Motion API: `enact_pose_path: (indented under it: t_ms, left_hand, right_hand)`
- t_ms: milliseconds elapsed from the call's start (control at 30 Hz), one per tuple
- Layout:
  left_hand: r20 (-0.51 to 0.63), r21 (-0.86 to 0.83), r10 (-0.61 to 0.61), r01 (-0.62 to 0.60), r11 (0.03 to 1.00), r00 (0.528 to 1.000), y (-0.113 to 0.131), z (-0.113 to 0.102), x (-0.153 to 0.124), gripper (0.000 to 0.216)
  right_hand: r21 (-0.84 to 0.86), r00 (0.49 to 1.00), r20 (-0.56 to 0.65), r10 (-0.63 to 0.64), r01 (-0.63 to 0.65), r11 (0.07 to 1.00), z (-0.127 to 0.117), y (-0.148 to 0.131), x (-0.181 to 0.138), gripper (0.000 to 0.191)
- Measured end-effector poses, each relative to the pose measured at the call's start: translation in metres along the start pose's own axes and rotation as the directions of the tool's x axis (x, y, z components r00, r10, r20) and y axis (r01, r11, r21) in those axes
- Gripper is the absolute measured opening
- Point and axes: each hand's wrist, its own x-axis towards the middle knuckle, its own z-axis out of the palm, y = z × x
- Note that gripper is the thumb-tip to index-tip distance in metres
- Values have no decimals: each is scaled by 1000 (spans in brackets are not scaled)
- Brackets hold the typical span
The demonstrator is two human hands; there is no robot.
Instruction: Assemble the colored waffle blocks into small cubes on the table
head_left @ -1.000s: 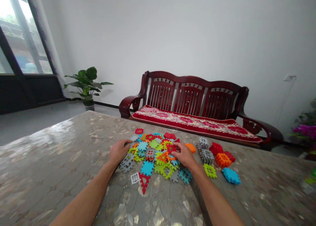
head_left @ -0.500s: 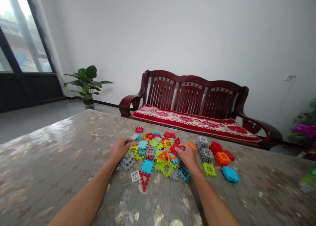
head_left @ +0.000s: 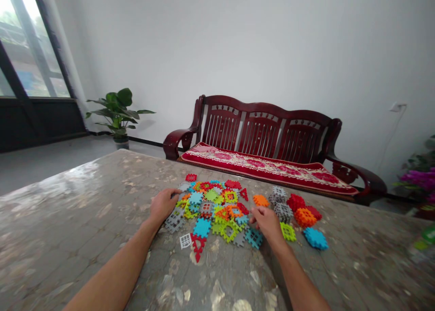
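A pile of flat, toothed plastic pieces (head_left: 217,209) in red, green, blue, orange and grey lies on the marble-patterned table (head_left: 68,220). My left hand (head_left: 163,204) rests at the pile's left edge, fingers curled over grey pieces (head_left: 174,221). My right hand (head_left: 268,220) sits at the pile's right edge with its fingers bent together; what they hold, if anything, is hidden. A teal piece (head_left: 253,236) lies just below it and a green piece (head_left: 288,232) just to its right.
Right of the pile stand assembled cubes: grey (head_left: 283,211), red (head_left: 297,202), orange (head_left: 305,217), and a blue piece (head_left: 316,238). A white piece (head_left: 185,241) and a red triangle (head_left: 197,246) lie nearest me. A wooden bench (head_left: 272,143) and a potted plant (head_left: 118,114) stand beyond.
My right hand has drawn back from the middle of the pile toward its right edge, closer to me. The left hand has stayed put. The camera has tilted slightly.
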Motion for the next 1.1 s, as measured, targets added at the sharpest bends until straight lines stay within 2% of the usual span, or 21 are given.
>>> enact_pose_path:
  t_ms: [100,167,300,400,567,700,900,1100]
  left_hand:
    - [6,3,9,-9,1000,1000,-2,1,1,35]
    - [9,7,12,-12,1000,1000,-2,2,1,35]
    - [4,15,14,-14,1000,1000,-2,2,1,35]
    - [7,16,9,-9,1000,1000,-1,1,1,35]
    - [0,18,18,-18,1000,1000,0,-1,0,34]
    - [-18,16,12,-12,1000,1000,-1,1,0,33]
    - [-8,21,5,-5,1000,1000,-3,3,2,33]
    - [15,32,6,-6,999,1000,-5,3,3,34]
  right_hand:
    - [-36,996,-67,-61,59,998,-3,7,9,27]
    - [-57,991,-49,-123,120,991,-2,13,16,33]
    - [-146,950,142,-277,297,944,0,18,28,67]
    - [-147,901,274,-336,385,911,2,15,37,78]
    - [-130,847,437,-304,393,910,6,12,49,81]
    - [-144,828,461,-318,424,894,6,15,52,78]
    - [-270,835,473,-282,442,856,-4,10,48,77]
    - [-370,875,436,-208,386,845,-18,1,40,71]
